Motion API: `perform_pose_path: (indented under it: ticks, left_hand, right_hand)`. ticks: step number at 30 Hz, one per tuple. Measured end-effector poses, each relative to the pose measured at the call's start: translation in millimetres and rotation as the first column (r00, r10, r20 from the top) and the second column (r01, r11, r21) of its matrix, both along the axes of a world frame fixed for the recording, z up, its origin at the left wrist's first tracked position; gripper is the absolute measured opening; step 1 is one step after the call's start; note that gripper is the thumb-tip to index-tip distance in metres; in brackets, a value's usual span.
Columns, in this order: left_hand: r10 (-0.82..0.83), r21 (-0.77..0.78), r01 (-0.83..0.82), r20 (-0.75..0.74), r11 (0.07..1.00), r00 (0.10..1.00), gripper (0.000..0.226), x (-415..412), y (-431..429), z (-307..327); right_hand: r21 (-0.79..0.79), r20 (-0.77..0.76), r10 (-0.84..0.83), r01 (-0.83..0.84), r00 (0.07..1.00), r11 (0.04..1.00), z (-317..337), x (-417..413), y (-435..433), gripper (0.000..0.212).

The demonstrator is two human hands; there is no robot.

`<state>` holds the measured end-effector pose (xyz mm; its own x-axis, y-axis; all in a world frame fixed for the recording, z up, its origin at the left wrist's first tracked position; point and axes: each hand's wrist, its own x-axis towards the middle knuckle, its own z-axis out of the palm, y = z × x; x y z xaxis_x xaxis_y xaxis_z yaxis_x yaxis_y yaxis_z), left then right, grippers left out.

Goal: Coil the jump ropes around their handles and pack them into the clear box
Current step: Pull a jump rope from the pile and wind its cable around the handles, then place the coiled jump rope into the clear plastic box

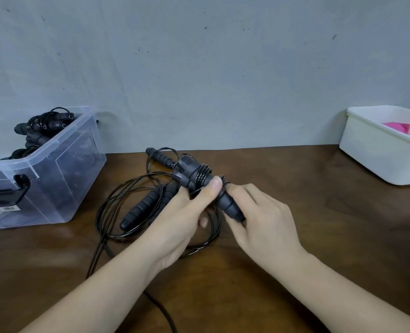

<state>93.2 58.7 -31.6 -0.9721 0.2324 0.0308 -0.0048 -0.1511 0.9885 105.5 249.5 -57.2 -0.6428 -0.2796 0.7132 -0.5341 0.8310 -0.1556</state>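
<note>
Two bare hands and forearms, as we see them from the head view. We mark the left hand (182,219) and the right hand (266,219), each uncovered from fingertips to wrist. The left forearm (98,292) and the right forearm (358,292) are likewise bare, slender and smooth, to the picture's lower edge. On the left thumb we note a short, rounded nail (214,185).

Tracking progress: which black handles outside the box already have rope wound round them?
The pair held up at centre, with several turns of rope round its far end. The other handles lie bare on the table.
</note>
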Motion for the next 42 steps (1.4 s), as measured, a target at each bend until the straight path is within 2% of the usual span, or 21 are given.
perform_pose_path:
  ticks: [2, 4, 8, 11, 14, 18, 21, 24, 26, 30, 32, 35, 38, 42]
  left_hand:
    - [-0.003, 0.029, 0.003, 0.013, 1.000, 1.000, 0.073, -3, -5, 5]
    - [0.031, -0.014, -0.032, -0.019, 0.999, 0.999, 0.067, -4, -8, 10]
    - [0.085, -0.058, -0.088, -0.058, 0.994, 0.995, 0.057, -10, -17, 17]
    - [0.066, -0.064, -0.070, -0.066, 0.996, 0.996, 0.063, -11, -33, 26]
    - [0.089, -0.179, -0.103, -0.087, 0.978, 0.992, 0.077, -7, -56, 35]
    - [0.163, -0.339, -0.217, -0.180, 0.916, 0.970, 0.071, 2, -91, 59]
    - [0.183, -0.374, -0.266, -0.241, 0.889, 0.953, 0.061, 3, -121, 84]
    - [0.233, -0.414, -0.362, -0.330, 0.835, 0.915, 0.062, -3, -156, 113]
    - [0.264, -0.484, -0.454, -0.412, 0.748, 0.872, 0.067, -10, -178, 135]
    - [0.344, -0.591, -0.616, -0.515, 0.521, 0.785, 0.065, -31, -229, 166]
    - [0.348, -0.604, -0.663, -0.566, 0.442, 0.748, 0.074, -47, -255, 173]
    - [0.299, -0.698, -0.680, -0.615, 0.225, 0.730, 0.076, -74, -298, 182]
    - [0.212, -0.778, -0.627, -0.607, 0.036, 0.766, 0.072, -104, -334, 185]
    - [0.057, -0.891, -0.424, -0.438, -0.163, 0.897, 0.074, -132, -358, 169]
  right_hand:
    - [0.054, -0.009, -0.011, 0.011, 1.000, 0.998, -3, 1, -6, 0.052]
    - [0.078, 0.010, -0.007, 0.006, 1.000, 0.997, -5, 0, -11, 0.060]
    - [0.093, 0.121, 0.050, -0.062, 0.991, 0.994, -7, -1, -15, 0.067]
    - [0.037, 0.195, 0.136, -0.146, 0.971, 0.989, -7, 0, -20, 0.064]
    - [-0.007, 0.235, 0.231, -0.236, 0.944, 0.972, -5, 0, -32, 0.068]
    - [-0.029, 0.246, 0.314, -0.317, 0.917, 0.948, 7, -9, -59, 0.069]
    - [-0.077, 0.254, 0.371, -0.363, 0.893, 0.929, 18, -24, -89, 0.071]
    - [-0.192, 0.302, 0.384, -0.339, 0.872, 0.921, 26, -44, -118, 0.074]
    - [-0.178, 0.309, 0.366, -0.324, 0.878, 0.929, 30, -64, -134, 0.068]
    - [-0.038, 0.280, 0.276, -0.276, 0.920, 0.960, 24, -106, -156, 0.048]
    - [-0.036, 0.287, 0.237, -0.237, 0.928, 0.971, 14, -120, -160, 0.042]
    - [-0.089, 0.298, 0.231, -0.214, 0.926, 0.973, -4, -130, -162, 0.037]
    - [-0.077, 0.318, 0.218, -0.204, 0.923, 0.976, -20, -134, -157, 0.037]
    - [-0.087, 0.356, 0.208, -0.189, 0.911, 0.978, -32, -137, -152, 0.036]
